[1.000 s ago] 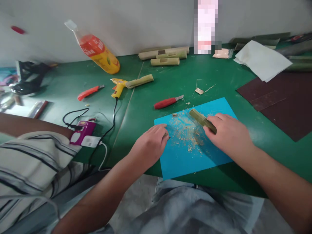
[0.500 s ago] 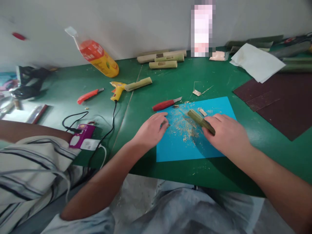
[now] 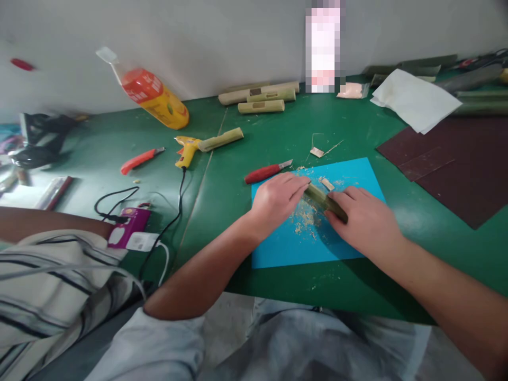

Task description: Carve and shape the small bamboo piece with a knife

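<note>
My right hand (image 3: 359, 214) is closed around the near end of a short green bamboo tube (image 3: 318, 195), held at a slant over a blue sheet (image 3: 273, 254). Closed at the tube's far end is my left hand (image 3: 280, 196), its fingertips against the bamboo; whether a small piece is also under them is hidden. Pale shavings (image 3: 307, 219) lie scattered on the sheet below. A small pale chip (image 3: 327, 184) rests just beyond the tube. Beside my left hand, a red-handled knife (image 3: 264, 173) lies at the sheet's far left corner.
On the green table are a yellow glue gun (image 3: 187, 152), a split bamboo piece (image 3: 222, 139), an orange cutter (image 3: 138, 161) and a purple power strip (image 3: 129, 227). A drink bottle (image 3: 159, 100) and cut bamboo tubes (image 3: 262, 107) stand behind. Dark sheets (image 3: 468, 174) lie right. Someone's arm (image 3: 51, 225) is at left.
My left hand has moved right and slightly up, from beside the shavings to the far end of the bamboo tube. My right hand keeps its grip on the tube. The view has shifted slightly.
</note>
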`<state>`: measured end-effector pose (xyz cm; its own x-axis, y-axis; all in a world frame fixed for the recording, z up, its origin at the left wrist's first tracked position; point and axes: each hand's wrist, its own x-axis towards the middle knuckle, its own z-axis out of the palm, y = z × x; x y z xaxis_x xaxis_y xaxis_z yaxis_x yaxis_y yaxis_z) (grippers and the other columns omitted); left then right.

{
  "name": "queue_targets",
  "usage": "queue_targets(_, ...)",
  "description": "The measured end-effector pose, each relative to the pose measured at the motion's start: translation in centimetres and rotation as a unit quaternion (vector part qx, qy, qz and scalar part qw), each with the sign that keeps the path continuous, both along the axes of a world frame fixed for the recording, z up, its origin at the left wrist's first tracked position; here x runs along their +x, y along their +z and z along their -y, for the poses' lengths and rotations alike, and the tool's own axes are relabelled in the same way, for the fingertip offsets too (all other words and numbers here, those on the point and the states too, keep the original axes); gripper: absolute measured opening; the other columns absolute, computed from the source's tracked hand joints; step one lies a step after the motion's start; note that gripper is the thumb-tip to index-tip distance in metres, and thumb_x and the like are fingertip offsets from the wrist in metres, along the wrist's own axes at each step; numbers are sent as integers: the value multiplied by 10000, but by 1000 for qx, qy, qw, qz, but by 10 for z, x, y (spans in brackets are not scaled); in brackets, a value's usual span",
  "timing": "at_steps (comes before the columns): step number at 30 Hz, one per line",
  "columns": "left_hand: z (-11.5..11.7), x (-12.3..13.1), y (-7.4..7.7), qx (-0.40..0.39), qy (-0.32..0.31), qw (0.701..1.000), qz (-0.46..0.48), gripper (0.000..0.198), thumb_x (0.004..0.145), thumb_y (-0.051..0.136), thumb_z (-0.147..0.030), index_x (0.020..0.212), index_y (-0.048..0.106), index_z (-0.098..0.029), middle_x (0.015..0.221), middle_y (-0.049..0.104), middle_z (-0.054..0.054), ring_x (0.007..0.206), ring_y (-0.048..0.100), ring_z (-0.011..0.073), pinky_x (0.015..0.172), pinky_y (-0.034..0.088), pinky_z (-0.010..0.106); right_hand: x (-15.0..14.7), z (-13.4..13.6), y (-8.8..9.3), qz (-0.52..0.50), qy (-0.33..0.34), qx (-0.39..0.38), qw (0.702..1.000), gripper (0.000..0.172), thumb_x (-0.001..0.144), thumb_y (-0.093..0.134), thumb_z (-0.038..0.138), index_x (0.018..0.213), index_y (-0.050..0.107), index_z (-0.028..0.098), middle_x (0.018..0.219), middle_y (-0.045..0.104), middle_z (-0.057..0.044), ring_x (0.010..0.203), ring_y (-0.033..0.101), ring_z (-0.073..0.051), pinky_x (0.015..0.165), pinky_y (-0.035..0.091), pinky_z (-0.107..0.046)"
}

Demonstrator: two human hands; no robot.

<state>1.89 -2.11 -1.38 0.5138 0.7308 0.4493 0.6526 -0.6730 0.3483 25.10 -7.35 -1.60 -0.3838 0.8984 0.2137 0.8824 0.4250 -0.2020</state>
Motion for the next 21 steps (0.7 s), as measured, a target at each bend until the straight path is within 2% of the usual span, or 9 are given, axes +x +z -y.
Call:
queue_targets(8, 0, -3, -9, 10, -32, 998, 60, 135, 1019, 670, -219, 1072, 757, -130, 969, 776, 92, 886, 731, 183, 843, 618, 332, -5, 3, 5, 12, -8, -12, 1000, 246, 1014, 606, 317, 1154, 754, 179, 999, 709, -124, 946, 651, -306, 746, 450, -410)
queue_targets(12, 5, 3, -10, 16, -30, 999, 16, 183, 1061, 594, -234, 1074, 760, -159, 962, 761, 88, 918, 716, 194, 867, 608, 363, -7, 5, 8, 21, -8, -20, 1000, 229, 1026, 575, 294, 1104, 756, 175, 992, 709, -133, 940, 641, -301, 750, 447, -412)
queue_targets(15, 7, 7, -11, 19, -63, 998, -12, 239, 1089, 531, -244, 1104, 755, -163, 961, 746, 91, 930, 703, 200, 860, 594, 368, -10, 6, 8, 23, -9, -23, 999, 234, 1028, 573, 290, 1091, 762, 169, 1004, 715, -142, 952, 645, -305, 752, 442, -409)
queue_targets(21, 4, 8, -12, 23, -51, 998, -1, 279, 1094, 509, -261, 960, 733, -162, 886, 702, 82, 872, 655, 208, 832, 551, 381, -13, 6, 7, 30, -14, -24, 999, 271, 1037, 563, 295, 1140, 764, 145, 1040, 725, -152, 981, 654, -314, 763, 438, -412)
